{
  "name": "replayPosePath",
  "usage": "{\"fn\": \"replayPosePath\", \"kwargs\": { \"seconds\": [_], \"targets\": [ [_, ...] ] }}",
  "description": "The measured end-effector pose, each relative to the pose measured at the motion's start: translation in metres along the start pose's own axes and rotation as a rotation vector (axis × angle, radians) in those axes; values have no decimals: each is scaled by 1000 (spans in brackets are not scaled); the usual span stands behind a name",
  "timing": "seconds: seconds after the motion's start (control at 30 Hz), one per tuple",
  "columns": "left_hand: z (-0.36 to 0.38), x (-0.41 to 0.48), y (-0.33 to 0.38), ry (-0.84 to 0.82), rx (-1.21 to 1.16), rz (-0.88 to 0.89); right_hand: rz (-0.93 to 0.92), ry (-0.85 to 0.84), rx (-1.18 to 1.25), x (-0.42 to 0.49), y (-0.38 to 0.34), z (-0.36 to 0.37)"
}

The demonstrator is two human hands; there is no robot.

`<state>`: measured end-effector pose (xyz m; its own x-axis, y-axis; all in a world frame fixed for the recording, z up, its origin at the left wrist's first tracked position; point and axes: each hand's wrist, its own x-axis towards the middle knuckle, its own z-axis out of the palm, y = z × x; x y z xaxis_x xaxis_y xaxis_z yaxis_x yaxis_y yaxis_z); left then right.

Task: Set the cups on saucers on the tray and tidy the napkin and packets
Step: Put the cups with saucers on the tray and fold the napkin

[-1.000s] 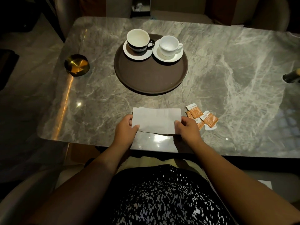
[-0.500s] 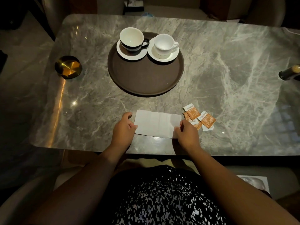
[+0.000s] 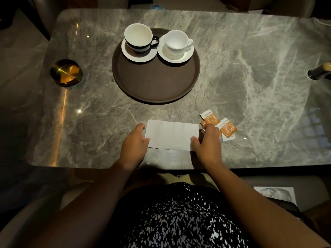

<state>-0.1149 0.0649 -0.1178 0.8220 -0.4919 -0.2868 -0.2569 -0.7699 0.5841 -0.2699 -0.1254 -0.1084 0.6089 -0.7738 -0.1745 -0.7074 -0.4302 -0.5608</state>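
both hands (image 3: 136, 142) pinch napkin (image 3: 171, 134) ends near table edge (image 3: 161, 166).

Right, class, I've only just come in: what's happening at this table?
A seated person is tidying up. The left hand and right hand rest at the two short ends of a white napkin lying flat near the table's front edge. Orange packets lie loose just right of it. Both cups, the dark-banded cup and white cup, already sit on saucers on the round brown tray.

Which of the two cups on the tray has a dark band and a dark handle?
The left cup: dark band around its lower body, dark handle. The right cup is all white.
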Motion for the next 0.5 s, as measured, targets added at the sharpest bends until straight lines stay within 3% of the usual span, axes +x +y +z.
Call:
{"fn": "replayPosePath", "kwargs": {
  "seconds": [0.1,0.23,0.33,0.5],
  "targets": [
    [-3,1,13,45,57,93,-160,63,33,1,-9,1],
    [12,8,47,-50,171,417,-416,-56,-83,7,-24,15],
    [28,16,53,-145,327,411,-543,-183,-166,5,-24,29],
    [30,24,15,-223,572,433,-558,-282,-450,4,0,36]
  ]
}}
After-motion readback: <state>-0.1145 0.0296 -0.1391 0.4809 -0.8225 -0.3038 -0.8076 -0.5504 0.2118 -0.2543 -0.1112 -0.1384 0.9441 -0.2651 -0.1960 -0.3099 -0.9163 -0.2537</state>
